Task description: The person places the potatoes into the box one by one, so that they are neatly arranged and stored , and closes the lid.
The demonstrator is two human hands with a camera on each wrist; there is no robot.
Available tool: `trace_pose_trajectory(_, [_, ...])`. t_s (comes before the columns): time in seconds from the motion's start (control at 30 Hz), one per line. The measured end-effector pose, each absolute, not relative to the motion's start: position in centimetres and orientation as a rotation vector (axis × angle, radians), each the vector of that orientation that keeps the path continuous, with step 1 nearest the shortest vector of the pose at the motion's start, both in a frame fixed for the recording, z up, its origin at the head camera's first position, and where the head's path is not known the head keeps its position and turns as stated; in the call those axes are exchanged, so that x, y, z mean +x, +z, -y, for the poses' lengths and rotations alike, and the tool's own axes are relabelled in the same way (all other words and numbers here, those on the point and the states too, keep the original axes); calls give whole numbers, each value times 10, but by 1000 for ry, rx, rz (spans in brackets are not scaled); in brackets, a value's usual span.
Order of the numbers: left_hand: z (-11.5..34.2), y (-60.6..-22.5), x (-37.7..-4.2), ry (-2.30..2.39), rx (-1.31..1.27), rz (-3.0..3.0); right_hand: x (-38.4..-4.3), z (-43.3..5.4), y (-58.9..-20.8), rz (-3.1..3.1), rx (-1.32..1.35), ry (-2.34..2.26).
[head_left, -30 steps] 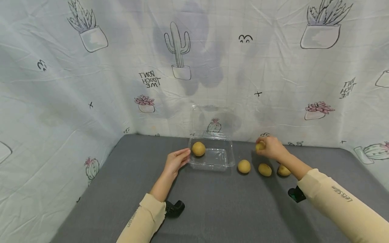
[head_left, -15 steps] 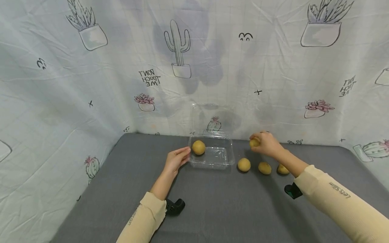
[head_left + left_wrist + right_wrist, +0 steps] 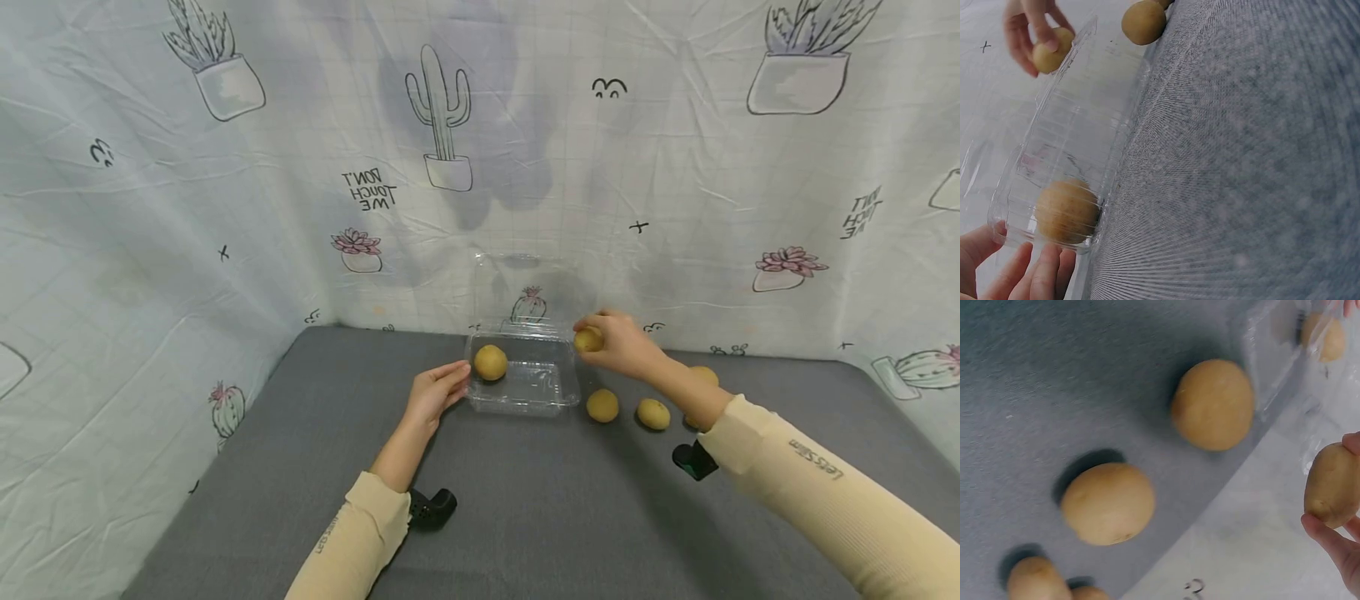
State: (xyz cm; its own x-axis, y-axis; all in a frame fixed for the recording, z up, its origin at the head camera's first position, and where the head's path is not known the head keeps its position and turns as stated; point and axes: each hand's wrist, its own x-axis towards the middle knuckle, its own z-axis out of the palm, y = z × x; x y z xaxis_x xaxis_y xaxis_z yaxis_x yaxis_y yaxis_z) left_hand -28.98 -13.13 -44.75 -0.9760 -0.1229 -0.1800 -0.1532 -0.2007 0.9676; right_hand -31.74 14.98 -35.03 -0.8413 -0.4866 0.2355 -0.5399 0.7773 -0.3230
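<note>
A clear plastic clamshell container stands on the grey table, its lid raised at the back. One potato lies inside, at the left end. My left hand pinches the container's left rim between thumb and fingers, as the left wrist view also shows. My right hand grips another potato by its fingertips, in the air beside the container's back right corner. Right of the container sit a round potato and an oval potato. Two more are partly hidden by the right forearm, including one potato farther back.
A pale curtain printed with cacti hangs behind and beside the grey table. Black devices are on both wrists, the left device and the right device.
My right hand has carried its potato leftward, from above the table potatoes to the container's right side. The forearm has uncovered a potato at the back right. My left hand stays put.
</note>
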Motion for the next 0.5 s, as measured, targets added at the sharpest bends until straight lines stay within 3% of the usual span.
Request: trace_pose_trajectory(0.5, [132, -447, -291, 2396, -322, -1973, -317, -122, -348, 2820, 885, 596])
